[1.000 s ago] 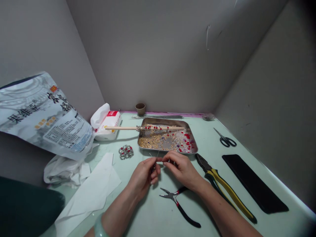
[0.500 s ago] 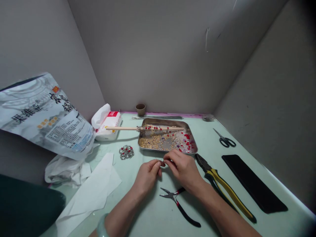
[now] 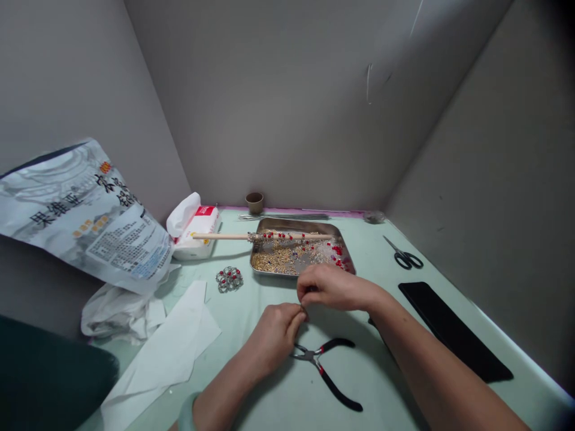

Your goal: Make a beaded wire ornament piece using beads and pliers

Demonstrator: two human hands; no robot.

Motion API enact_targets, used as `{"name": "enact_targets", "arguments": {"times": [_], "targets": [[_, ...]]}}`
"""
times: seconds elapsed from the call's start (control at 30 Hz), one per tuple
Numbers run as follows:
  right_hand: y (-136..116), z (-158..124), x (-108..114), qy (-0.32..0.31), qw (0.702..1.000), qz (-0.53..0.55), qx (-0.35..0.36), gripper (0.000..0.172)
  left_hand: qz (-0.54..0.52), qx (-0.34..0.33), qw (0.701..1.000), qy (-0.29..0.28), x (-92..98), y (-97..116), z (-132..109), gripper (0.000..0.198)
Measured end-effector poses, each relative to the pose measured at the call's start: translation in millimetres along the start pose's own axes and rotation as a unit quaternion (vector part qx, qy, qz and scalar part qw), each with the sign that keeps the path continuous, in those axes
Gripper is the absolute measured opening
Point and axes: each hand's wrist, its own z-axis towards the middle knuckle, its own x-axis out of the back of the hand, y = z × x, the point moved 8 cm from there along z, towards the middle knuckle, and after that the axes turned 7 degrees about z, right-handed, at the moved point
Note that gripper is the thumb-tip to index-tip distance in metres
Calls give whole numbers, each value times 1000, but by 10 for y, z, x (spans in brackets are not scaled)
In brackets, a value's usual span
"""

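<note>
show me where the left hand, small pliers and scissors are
left hand (image 3: 273, 334), head view, on the back of the hand
small pliers (image 3: 309, 355), head view, on the pivot
scissors (image 3: 401, 252), head view, near where blades meet handles

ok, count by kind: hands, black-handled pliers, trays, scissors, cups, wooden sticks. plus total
Hands: 2 (left hand, right hand)
Black-handled pliers: 1
Tray: 1
Scissors: 1
Cup: 1
Wooden stick: 1
Total: 7

Tray (image 3: 309, 225) stands beyond right hand (image 3: 324, 287); gap lies free between it and scissors (image 3: 408, 259)
</note>
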Motion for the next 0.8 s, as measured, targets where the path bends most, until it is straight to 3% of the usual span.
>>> {"name": "enact_targets", "arguments": {"times": [0.07, 0.23, 0.4, 0.63, 0.8], "targets": [[42, -5, 1, 2, 1000, 18, -11, 9, 6, 7, 1000, 4, 7, -13, 4, 33], [45, -87, 112, 114, 993, 14, -13, 19, -12, 62, 998, 25, 51, -114, 16, 35], [-10, -114, 142, 168, 986, 17, -9, 10, -2, 72, 997, 25, 63, -125, 10, 33], [-39, -35, 82, 142, 989, 18, -25, 13, 22, 57, 998, 15, 56, -80, 9, 33], [108, 2, 69, 41, 996, 56, -58, 13, 25, 24, 999, 0, 22, -30, -4, 32]]}}
